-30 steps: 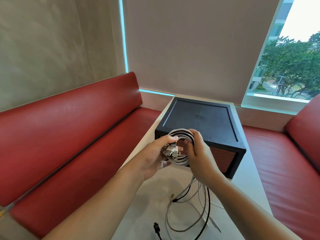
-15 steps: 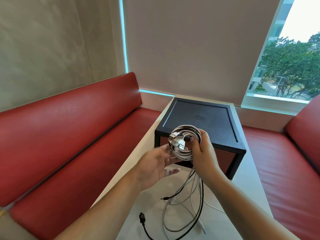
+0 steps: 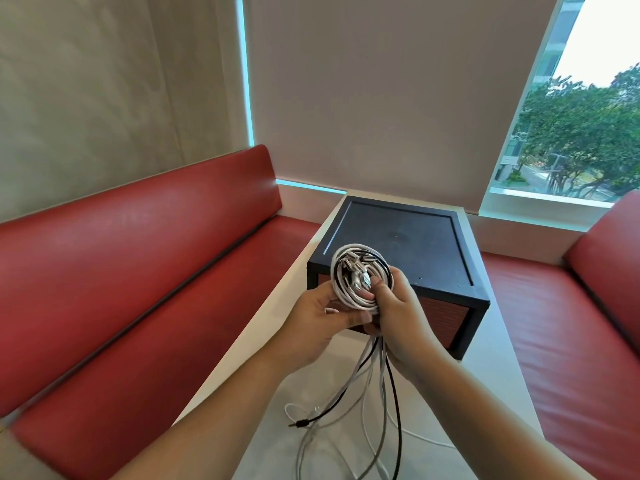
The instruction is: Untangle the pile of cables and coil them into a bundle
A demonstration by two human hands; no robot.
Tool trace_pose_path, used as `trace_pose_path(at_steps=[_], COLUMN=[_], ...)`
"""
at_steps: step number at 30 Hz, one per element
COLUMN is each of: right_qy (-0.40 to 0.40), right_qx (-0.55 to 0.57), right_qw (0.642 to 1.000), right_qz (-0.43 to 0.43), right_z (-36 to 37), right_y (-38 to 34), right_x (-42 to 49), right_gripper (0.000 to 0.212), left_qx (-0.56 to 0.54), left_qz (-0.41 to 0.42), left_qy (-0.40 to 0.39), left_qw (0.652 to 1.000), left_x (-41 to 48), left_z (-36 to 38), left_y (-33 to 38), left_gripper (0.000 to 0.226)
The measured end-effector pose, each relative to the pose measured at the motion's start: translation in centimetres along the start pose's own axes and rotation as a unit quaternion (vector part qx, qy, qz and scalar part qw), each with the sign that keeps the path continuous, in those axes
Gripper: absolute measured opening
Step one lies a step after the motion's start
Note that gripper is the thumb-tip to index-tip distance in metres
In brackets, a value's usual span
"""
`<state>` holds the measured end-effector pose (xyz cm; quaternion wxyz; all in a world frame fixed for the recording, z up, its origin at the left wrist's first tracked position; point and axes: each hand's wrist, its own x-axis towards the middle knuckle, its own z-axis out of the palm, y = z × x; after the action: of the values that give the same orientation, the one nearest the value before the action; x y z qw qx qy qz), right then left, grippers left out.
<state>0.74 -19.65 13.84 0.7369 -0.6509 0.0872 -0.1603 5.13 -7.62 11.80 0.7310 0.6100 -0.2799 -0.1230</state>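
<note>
Holding a coil of cables [image 3: 358, 289] up in both hands, above the middle of the white table [image 3: 502, 382] and just in front of the near face of the black box [image 3: 415, 237]. Coil stands roughly upright: white and grey loops with one black strand.

Right hand [image 3: 403, 320] clenched round the coil's right side, loops running through the curled fingers, right thumb [image 3: 379, 285] pressed onto the inner turns. Left hand [image 3: 317, 322] grasps the coil's lower left, fingers curled behind it, left thumb [image 3: 358, 318] lying across under the bottom turns.

Metal connectors [image 3: 353, 273] bunched inside the ring, just left of the right thumb.

Loose tails [image 3: 375, 382] drop from between the two palms to the table's near end, white, grey and black together. A black jack plug [image 3: 300, 424] lies on the table towards its left edge.

Box sits at the table's far end. Red benches [image 3: 138, 271] flank both long edges.
</note>
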Motion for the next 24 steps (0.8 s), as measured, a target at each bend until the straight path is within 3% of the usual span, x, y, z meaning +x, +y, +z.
trace_pose_path(at_steps=[6, 11, 15, 19, 21, 24], right_qy=[-0.009, 0.002, 0.009, -0.002, -0.015, -0.035], right_qx=[-0.001, -0.014, -0.02, -0.148, -0.186, -0.22], right_qw=[1.0, 1.0, 1.0, 0.985, 0.976, 0.963], right_qz=[-0.01, -0.012, -0.012, -0.087, -0.116, -0.15], right_z=[-0.1, 0.1, 0.8, 0.6, 0.3, 0.0], right_y=[-0.4, -0.1, 0.1, 0.8, 1.0, 0.5], right_x=[0.0, 0.0, -0.3, -0.5, -0.4, -0.5], right_gripper=[0.017, 0.016, 0.017, 0.018, 0.02, 0.022], left_qx=[0.0, -0.098, -0.22, -0.227, -0.227, -0.237], left_qz=[-0.03, -0.059, -0.09, -0.138, -0.151, -0.189], left_qy=[-0.015, 0.057, 0.148, 0.175, 0.155, 0.058], left_qw=[0.999, 0.992, 0.96, 0.948, 0.95, 0.951], left_x=[-0.5, -0.3, 0.2, 0.9, 1.2, 1.2], left_z=[-0.4, 0.6, 2.7, 2.0, 1.3, 0.3], left_y=[0.7, 0.7, 1.4, 2.4, 2.7, 3.3], left_gripper=[0.021, 0.054, 0.061, 0.066, 0.069, 0.081])
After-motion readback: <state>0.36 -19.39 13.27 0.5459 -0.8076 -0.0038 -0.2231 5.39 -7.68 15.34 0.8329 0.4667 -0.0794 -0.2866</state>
